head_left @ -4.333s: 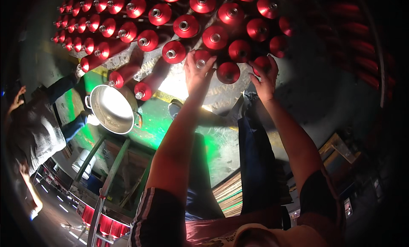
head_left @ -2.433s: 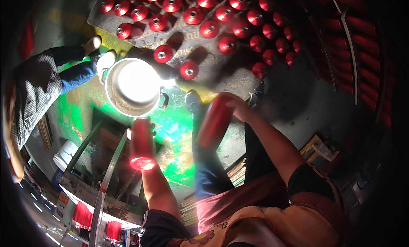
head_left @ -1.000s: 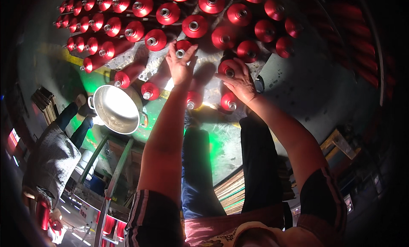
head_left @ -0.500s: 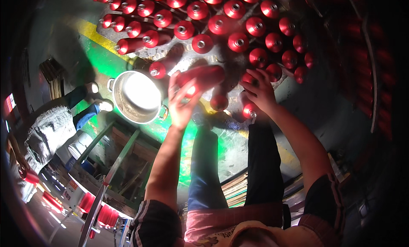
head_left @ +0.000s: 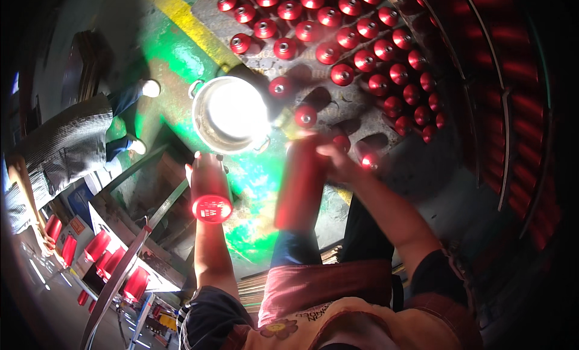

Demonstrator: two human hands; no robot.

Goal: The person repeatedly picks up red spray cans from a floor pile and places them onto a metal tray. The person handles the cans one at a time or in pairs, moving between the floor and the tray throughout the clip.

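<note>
My left hand (head_left: pixel 202 169) grips a red thread cone (head_left: pixel 210 193), its round end turned toward me, lifted over the green floor. My right hand (head_left: pixel 339 163) holds a second red cone (head_left: pixel 300 187), blurred with motion, in front of my knees. Several more red cones (head_left: pixel 338 39) stand in rows on the grey floor ahead, and a few loose ones (head_left: pixel 305 115) stand closest to my hands.
A shiny metal pot (head_left: pixel 228 114) with two handles sits on the floor just left of the cones. Another person (head_left: pixel 72 145) in a checked shirt stands at the left. A rack with red cones (head_left: pixel 108 259) is at lower left. Curved red-lit rails (head_left: pixel 512 108) run along the right.
Both hands have pulled back from the rows on the floor, each lifting a red cone toward me. The view has swung left, so the pot now sits nearer the middle.
</note>
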